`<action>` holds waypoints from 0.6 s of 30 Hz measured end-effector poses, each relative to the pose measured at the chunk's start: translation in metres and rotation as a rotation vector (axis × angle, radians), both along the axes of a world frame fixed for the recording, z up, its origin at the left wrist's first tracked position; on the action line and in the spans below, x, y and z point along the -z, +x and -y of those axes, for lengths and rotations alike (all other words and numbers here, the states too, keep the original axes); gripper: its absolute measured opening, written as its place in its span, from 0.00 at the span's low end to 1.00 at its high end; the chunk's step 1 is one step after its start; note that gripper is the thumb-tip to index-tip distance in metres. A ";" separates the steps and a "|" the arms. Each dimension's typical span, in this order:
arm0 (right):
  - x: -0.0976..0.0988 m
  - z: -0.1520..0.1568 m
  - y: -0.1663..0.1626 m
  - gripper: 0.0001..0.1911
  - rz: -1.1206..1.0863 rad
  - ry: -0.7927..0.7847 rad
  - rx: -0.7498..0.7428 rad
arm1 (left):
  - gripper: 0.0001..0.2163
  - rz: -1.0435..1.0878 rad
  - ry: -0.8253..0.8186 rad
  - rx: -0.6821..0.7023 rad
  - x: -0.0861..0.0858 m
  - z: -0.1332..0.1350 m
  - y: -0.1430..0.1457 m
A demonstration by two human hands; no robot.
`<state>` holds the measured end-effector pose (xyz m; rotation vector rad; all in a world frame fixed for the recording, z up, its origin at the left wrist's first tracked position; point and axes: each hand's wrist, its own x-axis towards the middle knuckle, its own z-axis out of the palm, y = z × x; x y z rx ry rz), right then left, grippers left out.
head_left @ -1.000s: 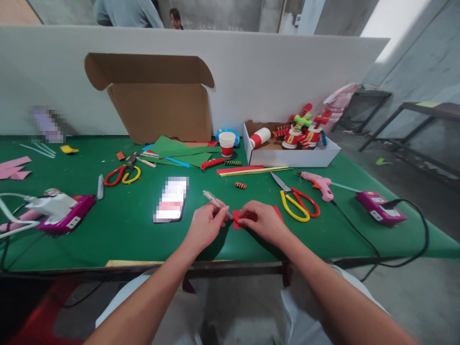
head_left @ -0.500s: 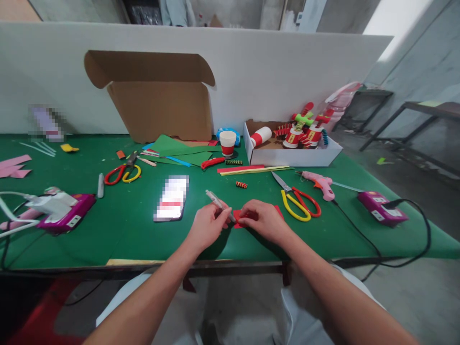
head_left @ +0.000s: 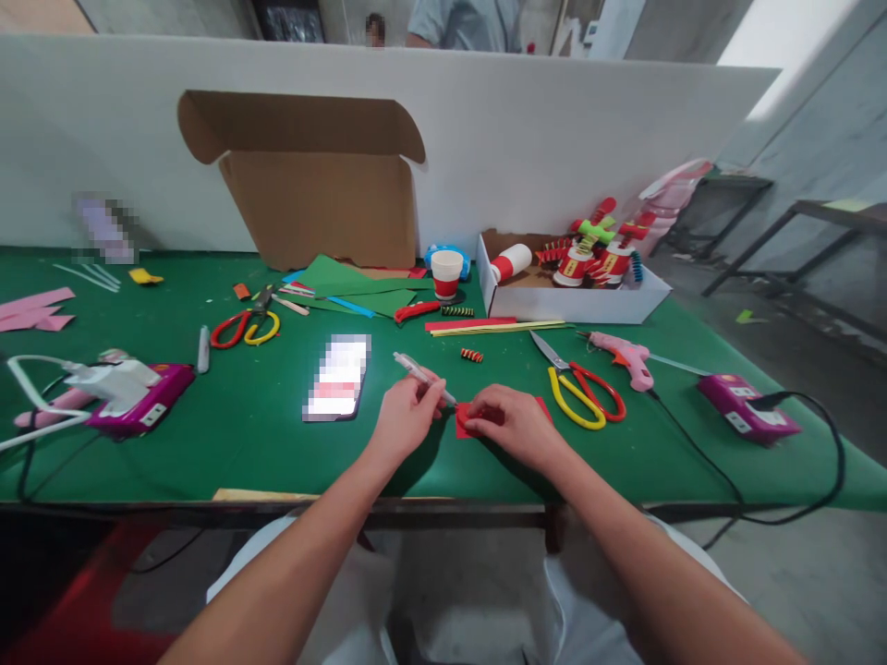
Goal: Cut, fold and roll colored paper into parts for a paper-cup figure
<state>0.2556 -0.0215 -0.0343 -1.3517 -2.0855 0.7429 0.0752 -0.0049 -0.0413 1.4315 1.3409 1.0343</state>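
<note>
My left hand is closed around a white pen, whose tip points down to the right, by the left edge of a red sheet of paper. My right hand is closed, thumb and fingers pressing a small rounded red piece down on that sheet. Most of the sheet lies hidden under the right hand. Beyond the hands lies a short red-and-gold folded paper spring. To the right of my right hand are scissors with yellow and red handles, blades spread a little.
A lit phone lies left of the hands. Paper strips, a red-banded cup and a white box of paper figures stand farther back. A pink glue gun and purple power strip sit right, with cords.
The pen tip has shifted up slightly, toward the red sheet's upper left edge. My right hand stays on the red piece. The view has turned slightly, and a person behind the board shows more.
</note>
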 end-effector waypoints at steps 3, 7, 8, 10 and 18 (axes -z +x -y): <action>0.000 0.000 0.000 0.03 0.001 0.005 0.000 | 0.10 -0.013 -0.004 0.023 0.000 0.001 0.002; 0.000 0.000 -0.001 0.03 0.004 0.004 0.005 | 0.10 -0.012 -0.004 0.020 0.000 0.000 0.002; 0.000 0.000 -0.001 0.03 0.001 0.003 0.006 | 0.11 -0.007 0.004 0.011 0.000 0.000 0.001; 0.000 0.000 -0.001 0.03 -0.005 0.000 0.010 | 0.12 0.012 0.029 -0.007 -0.002 0.000 -0.001; 0.001 0.001 -0.001 0.02 0.006 0.004 0.021 | 0.17 0.336 0.038 0.018 -0.014 0.005 -0.001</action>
